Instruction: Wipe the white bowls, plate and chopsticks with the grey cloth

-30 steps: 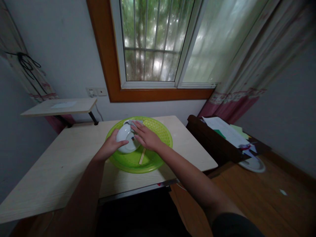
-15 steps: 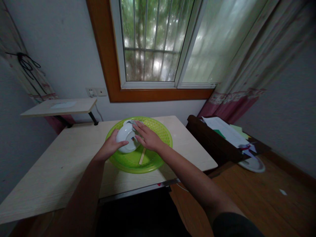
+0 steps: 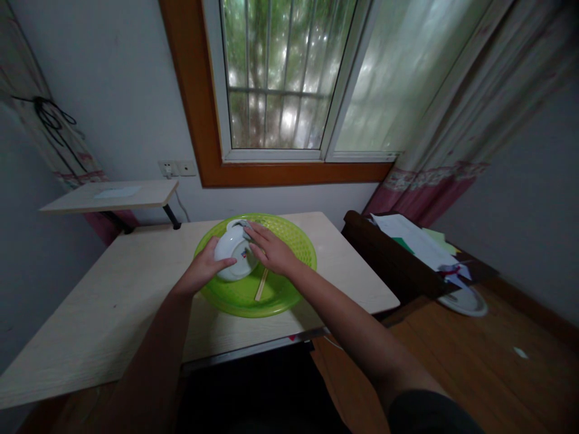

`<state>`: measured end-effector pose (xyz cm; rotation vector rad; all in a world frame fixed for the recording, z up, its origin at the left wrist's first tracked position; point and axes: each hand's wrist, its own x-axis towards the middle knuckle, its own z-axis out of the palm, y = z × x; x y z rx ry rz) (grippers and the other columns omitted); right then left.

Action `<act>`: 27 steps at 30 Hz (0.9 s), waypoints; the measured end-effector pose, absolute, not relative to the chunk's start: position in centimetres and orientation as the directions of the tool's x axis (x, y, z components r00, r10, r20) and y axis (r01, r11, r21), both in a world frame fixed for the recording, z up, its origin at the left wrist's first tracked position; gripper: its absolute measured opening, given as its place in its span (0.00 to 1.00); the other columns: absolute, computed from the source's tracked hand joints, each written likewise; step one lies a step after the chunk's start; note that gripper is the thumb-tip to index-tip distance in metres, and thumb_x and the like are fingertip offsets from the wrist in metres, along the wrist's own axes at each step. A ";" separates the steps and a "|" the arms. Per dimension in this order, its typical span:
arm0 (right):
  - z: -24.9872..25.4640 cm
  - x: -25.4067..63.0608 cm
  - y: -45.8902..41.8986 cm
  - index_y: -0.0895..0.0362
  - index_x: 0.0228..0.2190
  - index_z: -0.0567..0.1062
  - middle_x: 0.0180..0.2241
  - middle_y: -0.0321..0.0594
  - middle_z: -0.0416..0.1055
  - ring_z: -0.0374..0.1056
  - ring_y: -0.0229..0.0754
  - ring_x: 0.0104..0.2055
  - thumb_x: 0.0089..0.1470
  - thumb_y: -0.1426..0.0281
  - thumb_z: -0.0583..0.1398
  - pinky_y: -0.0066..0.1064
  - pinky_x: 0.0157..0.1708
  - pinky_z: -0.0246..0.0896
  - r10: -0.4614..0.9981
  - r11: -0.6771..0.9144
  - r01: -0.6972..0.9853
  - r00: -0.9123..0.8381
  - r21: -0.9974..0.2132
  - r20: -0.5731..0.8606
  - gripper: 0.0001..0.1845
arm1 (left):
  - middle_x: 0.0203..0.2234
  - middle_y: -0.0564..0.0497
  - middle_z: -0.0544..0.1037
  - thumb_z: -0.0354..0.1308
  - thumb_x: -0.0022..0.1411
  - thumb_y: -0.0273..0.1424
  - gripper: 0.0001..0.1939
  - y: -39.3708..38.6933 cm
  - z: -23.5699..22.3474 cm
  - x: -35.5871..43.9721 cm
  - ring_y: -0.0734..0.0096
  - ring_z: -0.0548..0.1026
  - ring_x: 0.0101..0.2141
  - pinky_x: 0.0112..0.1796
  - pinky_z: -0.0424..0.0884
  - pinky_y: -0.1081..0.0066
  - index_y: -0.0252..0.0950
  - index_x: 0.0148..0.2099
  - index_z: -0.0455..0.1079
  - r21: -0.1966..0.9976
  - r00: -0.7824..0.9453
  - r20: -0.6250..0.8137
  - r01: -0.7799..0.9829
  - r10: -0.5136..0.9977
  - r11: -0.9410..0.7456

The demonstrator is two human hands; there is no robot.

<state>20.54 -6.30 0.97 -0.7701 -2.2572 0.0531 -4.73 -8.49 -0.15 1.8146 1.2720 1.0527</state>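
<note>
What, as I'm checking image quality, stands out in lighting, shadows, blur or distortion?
Head view: bright spots glare through the window, the foliage beyond blurred; head view: dim light, soft shadow on the table beside the left forearm; head view: the mark on the bowl unclear; head view: edges look stretched.

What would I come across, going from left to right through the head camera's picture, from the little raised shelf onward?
Raised shelf → left hand → white bowl → right hand → white paper → pale scrap on the floor.
</note>
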 end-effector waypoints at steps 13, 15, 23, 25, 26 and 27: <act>1.8 20.3 -7.3 0.53 0.70 0.58 0.73 0.47 0.52 0.47 0.49 0.75 0.70 0.63 0.53 0.53 0.72 0.49 0.463 0.860 0.493 -0.644 -0.132 0.610 0.31 | 0.52 0.43 0.77 0.69 0.55 0.48 0.35 -8.4 -0.3 -4.6 0.47 0.76 0.52 0.55 0.72 0.51 0.39 0.59 0.66 0.852 0.252 0.223 0.419 0.942 -0.314; 2.3 20.0 -8.0 0.52 0.69 0.58 0.73 0.45 0.52 0.45 0.49 0.76 0.70 0.63 0.53 0.54 0.73 0.46 0.415 0.883 0.467 -0.715 -0.058 0.563 0.30 | 0.53 0.43 0.77 0.69 0.55 0.48 0.36 -8.4 -0.3 -4.5 0.46 0.75 0.54 0.56 0.71 0.51 0.39 0.61 0.66 0.846 0.270 0.226 0.423 0.936 -0.326; 2.5 19.6 -8.2 0.54 0.67 0.63 0.72 0.45 0.54 0.47 0.49 0.75 0.71 0.63 0.53 0.51 0.73 0.47 0.379 0.887 0.461 -0.736 0.006 0.561 0.27 | 0.56 0.41 0.76 0.68 0.55 0.47 0.37 -8.7 0.3 -4.0 0.46 0.74 0.56 0.58 0.70 0.51 0.37 0.62 0.65 0.844 0.270 0.239 0.418 0.933 -0.337; 2.0 19.8 -7.5 0.55 0.68 0.63 0.71 0.47 0.56 0.51 0.50 0.74 0.71 0.62 0.53 0.50 0.71 0.52 0.457 0.850 0.520 -0.657 -0.078 0.600 0.28 | 0.51 0.42 0.78 0.69 0.54 0.48 0.35 -8.6 0.2 -4.2 0.45 0.77 0.52 0.54 0.73 0.51 0.36 0.58 0.68 0.846 0.250 0.205 0.441 0.946 -0.300; 1.7 19.9 -7.2 0.55 0.68 0.63 0.70 0.49 0.58 0.54 0.50 0.73 0.71 0.62 0.53 0.50 0.70 0.55 0.502 0.825 0.551 -0.611 -0.126 0.612 0.28 | 0.49 0.42 0.79 0.69 0.53 0.49 0.34 -8.6 0.1 -4.3 0.45 0.78 0.49 0.51 0.74 0.51 0.36 0.57 0.69 0.845 0.240 0.190 0.453 0.952 -0.283; 1.4 20.0 -6.9 0.55 0.68 0.63 0.69 0.50 0.60 0.57 0.50 0.71 0.71 0.62 0.52 0.50 0.69 0.57 0.544 0.798 0.578 -0.569 -0.170 0.617 0.28 | 0.48 0.42 0.80 0.70 0.52 0.49 0.34 -8.6 0.1 -4.3 0.45 0.78 0.48 0.49 0.75 0.52 0.36 0.56 0.69 0.844 0.229 0.180 0.464 0.957 -0.269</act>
